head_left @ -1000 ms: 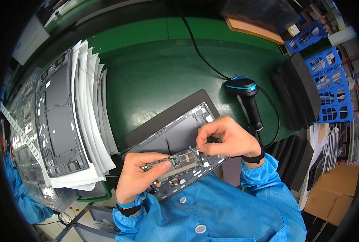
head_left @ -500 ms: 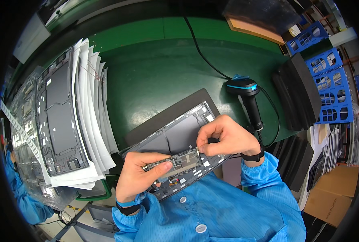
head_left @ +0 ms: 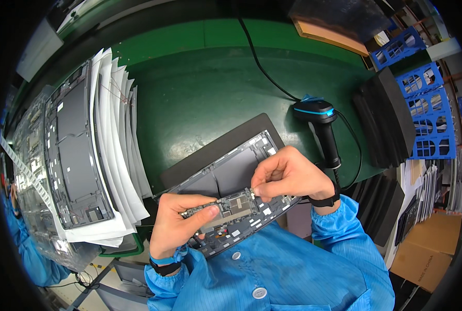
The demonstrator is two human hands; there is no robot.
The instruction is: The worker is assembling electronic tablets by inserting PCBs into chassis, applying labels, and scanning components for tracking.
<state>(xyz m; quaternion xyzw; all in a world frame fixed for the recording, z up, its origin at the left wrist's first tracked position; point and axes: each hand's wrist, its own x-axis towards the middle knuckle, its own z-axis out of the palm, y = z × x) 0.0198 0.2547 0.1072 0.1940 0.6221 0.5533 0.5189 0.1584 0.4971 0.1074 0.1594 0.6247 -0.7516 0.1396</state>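
Observation:
My left hand (head_left: 176, 220) grips the left end of a narrow circuit board (head_left: 239, 205), thumb on top and fingers beneath. At the board's right end my right hand (head_left: 295, 176) has thumb and index finger pinched together; a tiny pale bit shows at their tips, too small to name. The board is held over an open tablet-like device housing (head_left: 235, 167), which shows grey battery cells and a dark cable. Under the housing's far side lies a black foam pad (head_left: 254, 126) on the green bench mat (head_left: 200, 93). The fingers hide part of the board's edges.
A corded barcode scanner (head_left: 321, 129) stands at the right. Beyond it are stacked black foam sheets (head_left: 384, 119) and blue racks (head_left: 430, 122). At left, another open housing (head_left: 78, 150) lies on white sheets (head_left: 119, 171). A cardboard box (head_left: 423, 251) sits at lower right.
The circuit board has shifted slightly up and left with my left hand. My right fingertips have moved slightly left, still pinched at the board's right end.

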